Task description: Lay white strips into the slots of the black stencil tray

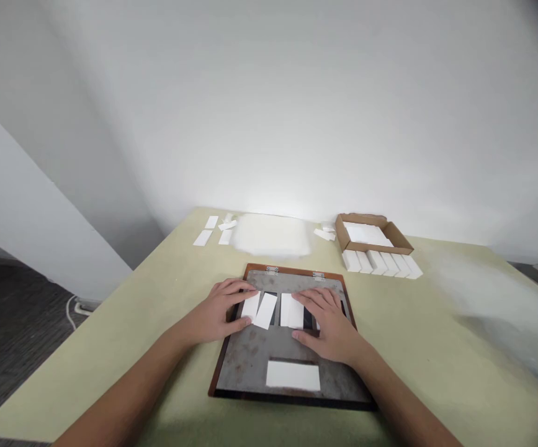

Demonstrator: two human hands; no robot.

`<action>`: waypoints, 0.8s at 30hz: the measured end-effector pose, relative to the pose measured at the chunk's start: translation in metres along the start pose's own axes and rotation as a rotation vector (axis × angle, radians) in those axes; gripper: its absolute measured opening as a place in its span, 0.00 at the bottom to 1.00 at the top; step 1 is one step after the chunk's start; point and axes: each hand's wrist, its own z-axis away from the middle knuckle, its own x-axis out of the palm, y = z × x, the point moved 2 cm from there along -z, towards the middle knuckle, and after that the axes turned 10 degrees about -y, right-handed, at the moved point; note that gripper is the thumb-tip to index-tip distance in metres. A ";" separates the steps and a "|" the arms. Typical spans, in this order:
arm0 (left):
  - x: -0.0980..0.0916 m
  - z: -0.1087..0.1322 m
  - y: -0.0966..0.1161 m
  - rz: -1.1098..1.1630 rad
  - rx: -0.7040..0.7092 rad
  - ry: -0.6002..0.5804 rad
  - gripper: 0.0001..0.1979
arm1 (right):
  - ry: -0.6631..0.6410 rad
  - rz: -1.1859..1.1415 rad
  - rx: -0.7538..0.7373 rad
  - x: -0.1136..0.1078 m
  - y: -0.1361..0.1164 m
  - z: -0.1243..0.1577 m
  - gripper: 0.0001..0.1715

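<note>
A flat grey metal plate in a brown wooden frame, a hinged board [250,366], lies in front of me. On its left half, my left hand [219,310] grips a white card [250,305] between thumb and fingers. A second white card [265,311] lies tilted beside it, over a dark slot. To the right, my right hand [327,326] spans a pair of overlapping white cards [291,310], fingertips at the top edge and thumb near the bottom edge. A wide white card [293,376] sits in the lower cutout of the plate.
At the back right stands an open cardboard box [401,247] holding white cards, with a row of white card stacks [380,263] before it. Loose white cards [202,237] lie at the back left, and more cards [324,234] left of the box. A wall [269,112] rises behind the table [157,292].
</note>
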 end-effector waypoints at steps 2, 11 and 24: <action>0.000 0.000 0.001 -0.001 0.007 0.005 0.27 | -0.005 0.002 -0.001 0.003 0.001 0.000 0.40; -0.003 0.001 0.004 -0.001 0.033 0.012 0.27 | -0.011 -0.015 0.016 0.007 0.004 0.000 0.38; -0.006 -0.004 0.006 -0.027 0.043 -0.007 0.23 | -0.001 -0.091 0.033 0.005 0.004 -0.004 0.39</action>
